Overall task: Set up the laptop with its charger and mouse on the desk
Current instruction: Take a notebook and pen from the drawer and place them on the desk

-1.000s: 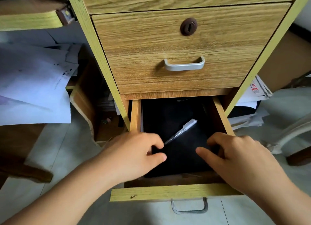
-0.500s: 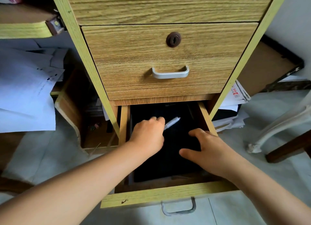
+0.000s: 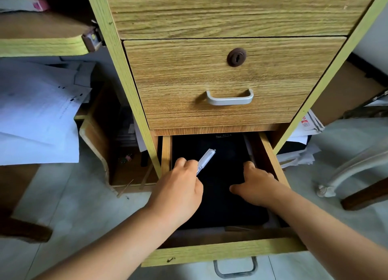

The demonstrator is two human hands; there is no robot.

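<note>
Now both my hands are inside the open bottom drawer (image 3: 222,252) of the wooden cabinet. My left hand (image 3: 178,193) is closed around a white pen (image 3: 205,161); the pen sticks out from my fingers, pointing up and to the right, above the black thing in the drawer. My right hand (image 3: 257,185) is open, with the fingers spread and lying flat on this black thing, near the right wall of the drawer, and it holds nothing.

The black thing is flat and has a rounded corner, and it fills almost the whole drawer bottom; I think it is the laptop (image 3: 225,200) or its sleeve, but I cannot tell which. It lies flat, with a small label at its far edge.

Above the open drawer is a shut drawer with a silver handle (image 3: 230,98) and a brown lock (image 3: 236,57). On the left, outside the cabinet, lie white papers (image 3: 35,120) over a low wooden box. On the right there are more papers on the floor and a pale curved chair leg (image 3: 344,174)
</note>
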